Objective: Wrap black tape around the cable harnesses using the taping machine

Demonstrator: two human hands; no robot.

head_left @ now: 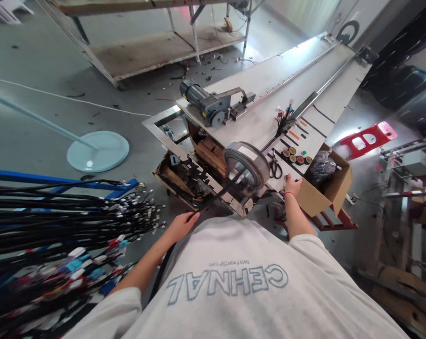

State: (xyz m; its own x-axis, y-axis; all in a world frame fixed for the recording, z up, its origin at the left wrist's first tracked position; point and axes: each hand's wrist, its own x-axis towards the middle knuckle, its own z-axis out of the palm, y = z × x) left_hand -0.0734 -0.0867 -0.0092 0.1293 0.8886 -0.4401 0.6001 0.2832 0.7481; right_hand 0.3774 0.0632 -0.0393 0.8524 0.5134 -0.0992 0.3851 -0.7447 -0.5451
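My left hand (182, 226) is closed around a black cable bundle (216, 194) low on the left. From there the bundle runs up through a round, wheel-like taping head (246, 165) at the table's near end and on along the tabletop. My right hand (292, 186) rests at the table's near right edge, fingers stretched out, beside a small red knob or button (286, 177). Black-handled scissors (275, 167) lie close to it. Further along, several tape rolls (292, 156) sit together. Wires with small connectors (285, 113) stick up from the bundle's far part.
A motor unit (202, 101) is mounted at the table's left edge. An open cardboard box (326, 183) stands right of my right hand. Black harnesses (75, 207) hang on a blue rack at left. A pole's round base (98, 150) and a red stool (368, 140) stand on the floor.
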